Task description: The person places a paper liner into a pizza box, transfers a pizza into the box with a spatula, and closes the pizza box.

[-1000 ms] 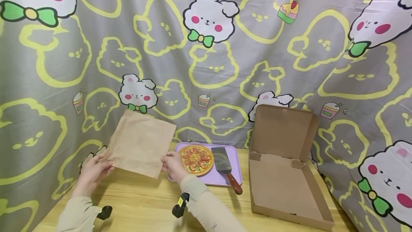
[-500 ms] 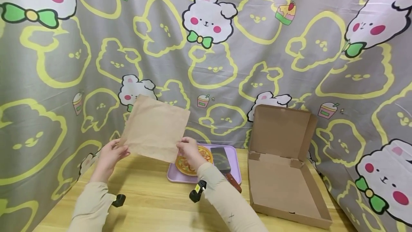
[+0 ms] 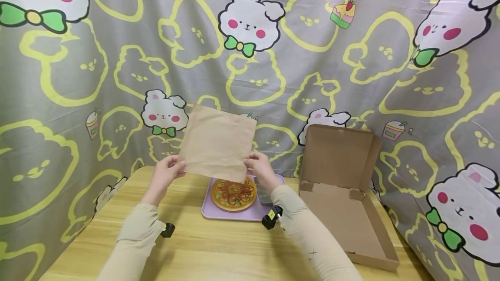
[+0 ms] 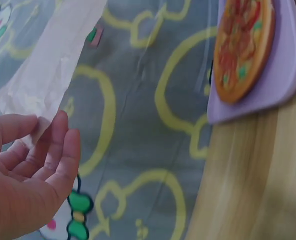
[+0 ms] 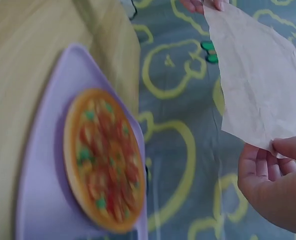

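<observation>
matt, creased brown paper sheet [image 3: 218,142]; smooth pale wood-grain desk [image 3: 218,250]; glossy lilac plastic tray [image 3: 211,209]; matt cardboard box [image 3: 343,194]; soft printed cloth backdrop [image 3: 332,55].

The right arm [image 3: 308,233] hides most of the spatula [image 3: 264,194] on the purple tray [image 3: 218,214].

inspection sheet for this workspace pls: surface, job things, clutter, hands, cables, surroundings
Surface: light wooden table, bare near the person.
Job's things: brown paper sheet held up in the air above the toy pizza on a lilac tray; open cardboard pizza box, lid up, to the tray's right.
Clutter: a spatula on the tray, mostly hidden behind the right forearm.
Hands: left hand pinches the sheet's lower left corner; right hand pinches its lower right corner.
Cables: nothing seen.
Surroundings: grey bunny-print curtain behind and on both sides.
</observation>
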`<state>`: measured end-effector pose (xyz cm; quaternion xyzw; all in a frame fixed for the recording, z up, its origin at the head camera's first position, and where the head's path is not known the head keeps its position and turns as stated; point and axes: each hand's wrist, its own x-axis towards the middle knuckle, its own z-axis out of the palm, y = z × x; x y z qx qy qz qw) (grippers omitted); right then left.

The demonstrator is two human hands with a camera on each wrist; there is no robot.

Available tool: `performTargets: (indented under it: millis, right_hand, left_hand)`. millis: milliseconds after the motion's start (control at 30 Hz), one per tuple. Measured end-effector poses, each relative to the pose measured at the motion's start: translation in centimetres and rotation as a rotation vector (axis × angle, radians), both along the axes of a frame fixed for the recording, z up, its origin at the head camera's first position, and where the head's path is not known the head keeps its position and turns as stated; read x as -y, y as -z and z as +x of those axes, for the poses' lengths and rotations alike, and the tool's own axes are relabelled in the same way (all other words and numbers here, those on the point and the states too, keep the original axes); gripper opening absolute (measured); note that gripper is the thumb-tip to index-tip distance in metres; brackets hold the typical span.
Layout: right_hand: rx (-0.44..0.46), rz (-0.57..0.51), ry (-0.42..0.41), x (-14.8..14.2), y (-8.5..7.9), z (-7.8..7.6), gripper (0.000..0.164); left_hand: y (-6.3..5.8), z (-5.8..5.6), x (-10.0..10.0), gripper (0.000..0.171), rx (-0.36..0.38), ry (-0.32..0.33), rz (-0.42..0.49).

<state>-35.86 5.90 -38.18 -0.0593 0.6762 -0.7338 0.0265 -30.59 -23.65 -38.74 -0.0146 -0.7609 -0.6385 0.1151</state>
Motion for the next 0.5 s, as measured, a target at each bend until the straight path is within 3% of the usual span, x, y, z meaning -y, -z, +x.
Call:
performTargets:
  millis: [233,500]
  right_hand:
    - [-0.028,0.042,0.051,-4.7,-1.2,-0.4,0.011]
    - [-0.03,0.098,0.089,-9.1,-1.9,0.5,0.011]
  left_hand:
    - [-0.4,-1.5,-4.1,0.035,-0.003,0.043,-0.031]
    - [-0.2,-2.4,-7.9,0.027,-0.022,0.103,-0.019]
